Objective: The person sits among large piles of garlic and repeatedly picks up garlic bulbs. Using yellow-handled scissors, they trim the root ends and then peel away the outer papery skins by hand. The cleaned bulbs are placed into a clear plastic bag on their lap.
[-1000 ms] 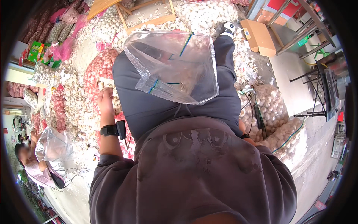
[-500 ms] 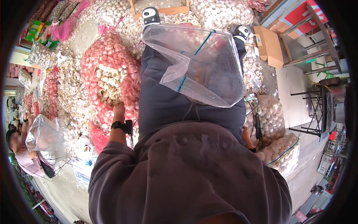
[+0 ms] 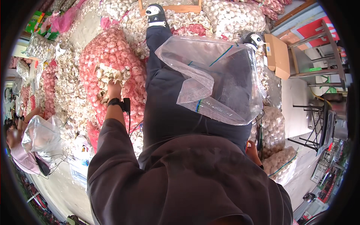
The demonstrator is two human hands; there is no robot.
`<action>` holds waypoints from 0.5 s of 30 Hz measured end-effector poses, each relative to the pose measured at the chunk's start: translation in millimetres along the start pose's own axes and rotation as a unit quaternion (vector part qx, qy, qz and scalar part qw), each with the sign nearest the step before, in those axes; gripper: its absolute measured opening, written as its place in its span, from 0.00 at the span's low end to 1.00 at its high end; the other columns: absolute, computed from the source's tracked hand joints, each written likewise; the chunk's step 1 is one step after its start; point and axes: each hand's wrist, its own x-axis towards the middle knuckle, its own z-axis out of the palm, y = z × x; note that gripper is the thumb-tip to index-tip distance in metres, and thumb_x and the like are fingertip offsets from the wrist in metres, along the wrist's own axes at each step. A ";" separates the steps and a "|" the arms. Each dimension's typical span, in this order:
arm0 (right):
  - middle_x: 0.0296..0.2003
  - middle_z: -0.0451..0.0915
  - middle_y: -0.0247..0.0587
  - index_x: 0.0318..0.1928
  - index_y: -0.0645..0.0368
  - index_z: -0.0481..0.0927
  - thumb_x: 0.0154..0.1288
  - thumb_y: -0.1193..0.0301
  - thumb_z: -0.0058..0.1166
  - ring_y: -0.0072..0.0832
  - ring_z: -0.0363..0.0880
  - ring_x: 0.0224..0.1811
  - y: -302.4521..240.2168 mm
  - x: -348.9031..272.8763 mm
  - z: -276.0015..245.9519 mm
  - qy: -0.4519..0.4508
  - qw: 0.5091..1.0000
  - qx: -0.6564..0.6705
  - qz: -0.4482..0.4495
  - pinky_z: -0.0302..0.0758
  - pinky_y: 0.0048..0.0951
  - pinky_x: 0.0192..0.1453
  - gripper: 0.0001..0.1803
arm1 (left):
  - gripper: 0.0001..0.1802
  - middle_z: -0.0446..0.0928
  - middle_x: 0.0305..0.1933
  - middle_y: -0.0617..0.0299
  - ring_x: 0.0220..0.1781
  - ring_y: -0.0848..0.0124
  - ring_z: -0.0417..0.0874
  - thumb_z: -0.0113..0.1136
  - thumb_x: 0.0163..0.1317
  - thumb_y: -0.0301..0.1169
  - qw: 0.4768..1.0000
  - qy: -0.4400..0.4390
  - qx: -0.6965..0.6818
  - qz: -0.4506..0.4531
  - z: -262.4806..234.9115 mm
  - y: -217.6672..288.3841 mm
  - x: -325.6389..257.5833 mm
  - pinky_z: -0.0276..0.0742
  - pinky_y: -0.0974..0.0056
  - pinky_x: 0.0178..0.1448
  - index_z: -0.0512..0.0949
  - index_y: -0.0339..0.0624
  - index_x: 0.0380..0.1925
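My left hand [image 3: 114, 90] reaches into the opening of a big red mesh sack [image 3: 133, 80] on my left. Its fingertips are among loose pale garlic bulbs [image 3: 125, 74], so their grip is hidden. Down beside my right thigh, my right hand [image 3: 253, 151] is curled, with a small orange bit showing at its fingers; what it belongs to cannot be made out. Spread over my lap lies a clear plastic bag [image 3: 236, 80] with blue-green stripes, its near edge folded, untouched by either hand.
Garlic skins [image 3: 67, 90] litter the floor. Filled mesh sacks of garlic [image 3: 273, 127] stand close on my right and a white sack [image 3: 236, 17] ahead. An open cardboard box [image 3: 277, 56] sits far right. At far left another person [image 3: 24, 155] works beside a clear bag [image 3: 43, 135].
My left hand has moved forward, deeper into the sack's opening. The clear bag and my legs appear shifted right and lower in view. An orange bit now shows at my right hand.
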 end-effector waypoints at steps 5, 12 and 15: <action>0.22 0.78 0.39 0.63 0.60 0.64 0.58 0.78 0.55 0.26 0.77 0.20 -17.2 -15.1 -11.1 -0.040 0.999 -0.033 0.016 0.72 0.29 0.23 0.31 | 0.32 0.79 0.52 0.42 0.55 0.49 0.79 0.60 0.61 0.46 0.982 0.002 0.182 0.038 17.2 2.7 24.2 0.74 0.53 0.57 0.72 0.34 0.58; 0.26 0.76 0.41 0.65 0.54 0.62 0.61 0.83 0.52 0.29 0.77 0.21 25.1 10.8 -28.7 -0.101 0.935 0.335 0.067 0.76 0.31 0.25 0.32 | 0.18 0.81 0.38 0.40 0.42 0.44 0.82 0.54 0.63 0.40 0.957 -0.007 0.260 0.129 19.1 -11.2 54.1 0.76 0.49 0.47 0.83 0.35 0.35; 0.25 0.76 0.40 0.65 0.54 0.62 0.61 0.83 0.52 0.28 0.77 0.21 -6.6 9.9 -37.9 -0.060 0.984 0.169 0.017 0.76 0.30 0.25 0.32 | 0.16 0.81 0.38 0.41 0.41 0.43 0.81 0.53 0.65 0.38 0.963 0.064 0.229 0.125 6.3 -14.9 41.6 0.76 0.49 0.46 0.83 0.38 0.38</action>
